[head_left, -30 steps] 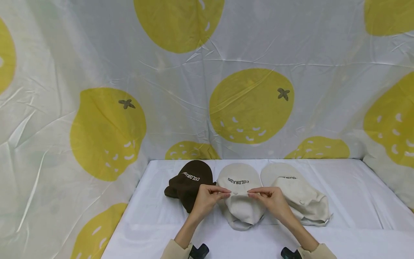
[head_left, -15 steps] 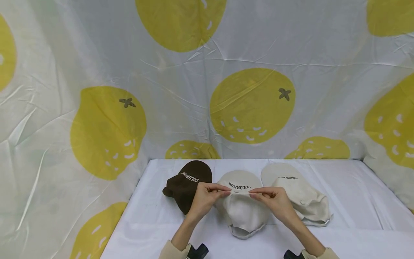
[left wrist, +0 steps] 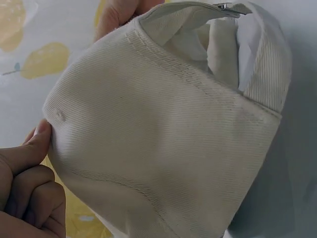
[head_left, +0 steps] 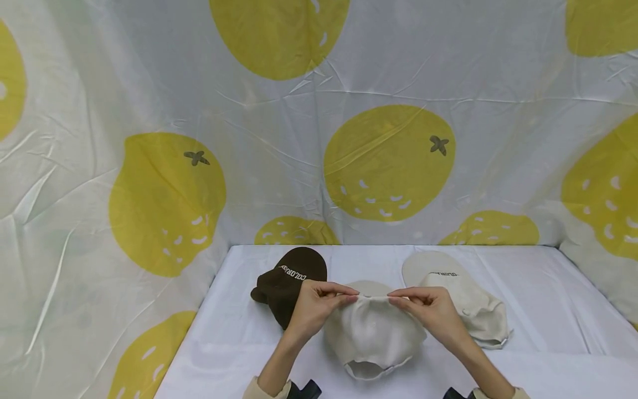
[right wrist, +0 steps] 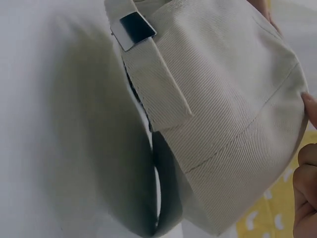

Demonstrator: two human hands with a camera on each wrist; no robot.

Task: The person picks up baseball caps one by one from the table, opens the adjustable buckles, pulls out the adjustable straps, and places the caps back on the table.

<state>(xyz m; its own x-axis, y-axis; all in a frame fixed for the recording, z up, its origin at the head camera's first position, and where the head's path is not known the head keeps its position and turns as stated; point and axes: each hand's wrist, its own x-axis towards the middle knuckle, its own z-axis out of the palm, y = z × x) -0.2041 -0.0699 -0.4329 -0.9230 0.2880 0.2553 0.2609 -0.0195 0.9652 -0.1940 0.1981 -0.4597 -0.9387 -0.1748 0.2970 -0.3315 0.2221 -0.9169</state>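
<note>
Between my hands hangs a cream baseball cap (head_left: 376, 332), pinched at the top of its crown on either side of the button. My left hand (head_left: 319, 307) grips one side between thumb and fingers; my right hand (head_left: 431, 310) pinches the other. The back opening and strap face down toward me in the head view. In the left wrist view the crown (left wrist: 148, 119) fills the frame, with the left thumb at its edge. A metal strap buckle (right wrist: 133, 29) shows in the right wrist view. The cap's front lettering is hidden from the head view.
A dark brown cap (head_left: 284, 282) with white lettering lies on the left, partly behind my left hand. Another cream cap (head_left: 463, 299) lies on the right, behind my right hand. A white cloth (head_left: 538, 310) covers the table, and a lemon-print curtain (head_left: 279, 166) stands behind it.
The middle cap has tipped up between my hands; its crown back and strap opening have swung toward me and its lettering has gone out of sight. Both hands keep their pinch.
</note>
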